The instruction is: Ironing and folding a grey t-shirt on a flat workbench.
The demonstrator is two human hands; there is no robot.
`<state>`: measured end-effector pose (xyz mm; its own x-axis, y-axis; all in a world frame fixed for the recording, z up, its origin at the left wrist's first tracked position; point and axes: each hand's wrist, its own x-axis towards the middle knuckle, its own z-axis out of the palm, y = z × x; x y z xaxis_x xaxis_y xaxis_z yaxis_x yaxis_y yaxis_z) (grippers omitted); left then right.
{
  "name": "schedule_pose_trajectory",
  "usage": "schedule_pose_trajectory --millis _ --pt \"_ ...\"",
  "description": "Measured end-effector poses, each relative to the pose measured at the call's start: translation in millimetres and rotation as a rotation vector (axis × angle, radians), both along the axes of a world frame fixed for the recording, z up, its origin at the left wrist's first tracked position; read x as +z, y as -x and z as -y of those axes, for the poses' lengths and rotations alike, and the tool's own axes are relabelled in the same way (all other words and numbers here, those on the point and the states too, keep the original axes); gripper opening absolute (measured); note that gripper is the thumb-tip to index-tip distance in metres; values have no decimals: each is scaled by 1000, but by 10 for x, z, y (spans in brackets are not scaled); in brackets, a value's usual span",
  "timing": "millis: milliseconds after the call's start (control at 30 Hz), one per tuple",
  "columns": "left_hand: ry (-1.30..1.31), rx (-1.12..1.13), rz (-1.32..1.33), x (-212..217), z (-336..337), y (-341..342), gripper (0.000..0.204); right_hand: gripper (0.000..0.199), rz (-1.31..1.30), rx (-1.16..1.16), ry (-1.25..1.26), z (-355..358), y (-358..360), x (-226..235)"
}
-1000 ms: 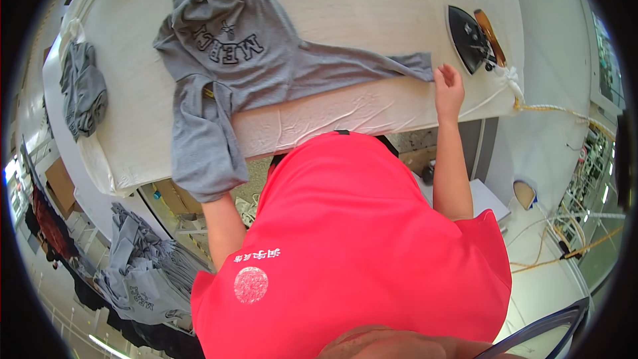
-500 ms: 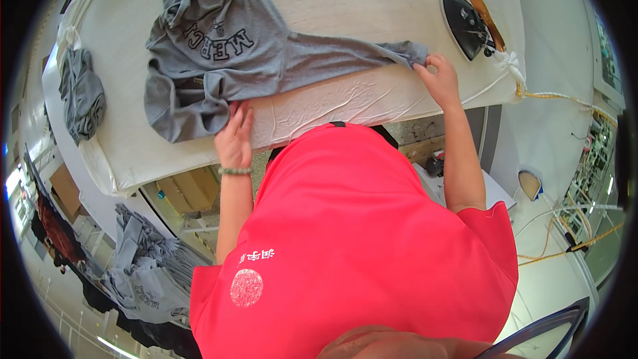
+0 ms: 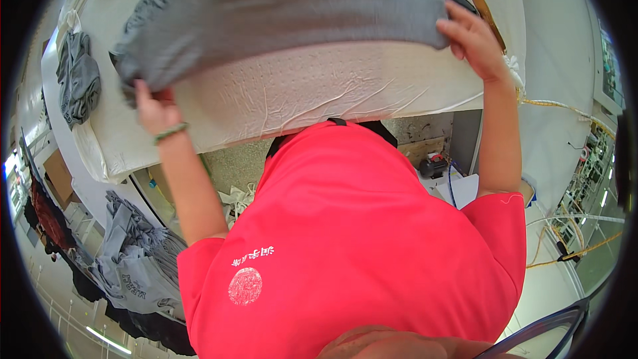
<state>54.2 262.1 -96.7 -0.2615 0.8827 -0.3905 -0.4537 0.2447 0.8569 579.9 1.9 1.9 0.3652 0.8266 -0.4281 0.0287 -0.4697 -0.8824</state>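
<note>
A grey sweatshirt [image 3: 286, 16] is stretched across the pale cloth-covered table [image 3: 319, 86], its sleeve drawn out to the right and blurred by motion. My left hand [image 3: 157, 110] grips the garment's near edge at the left, thumb and fingers closed on the cloth. At the sleeve's cuff end, my right hand [image 3: 473, 38] pinches the fabric. The dark print on the sweatshirt's front shows only in part at the upper left. Just behind my right hand sits an iron, mostly hidden; its brown handle [image 3: 488, 21] shows beyond my fingers.
A bunched grey garment [image 3: 78, 80] hangs at the table's left edge. Below it, a heap of grey sweatshirts [image 3: 136, 252] lies at the lower left. A yellowish cord [image 3: 565, 108] runs right from the table's corner. Beneath the table is a small motor-like device [image 3: 433, 165].
Both hands have moved up and apart, my left to the left and my right to the right. The sweatshirt has been lifted and its sleeve spread wider, now partly covering the iron.
</note>
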Motion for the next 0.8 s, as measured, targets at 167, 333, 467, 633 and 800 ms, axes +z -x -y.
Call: schedule_pose_trajectory --millis 167,333,467,633,800 --pt "366 -56 58 -666 1173 -429 32 60 -177 27 300 579 -23 -598" --pt "343 -350 -149 -579 1370 -744 24 45 147 308 105 875 54 -1391" --pt "314 -300 -136 -504 1366 -743 24 39 -120 263 89 701 86 -1016" --pt "358 -360 -586 -440 1470 -818 22 43 -288 156 112 772 -235 -880" --pt "-324 -518 -1554 -358 1572 -1047 24 53 -126 244 63 991 -114 -1359"
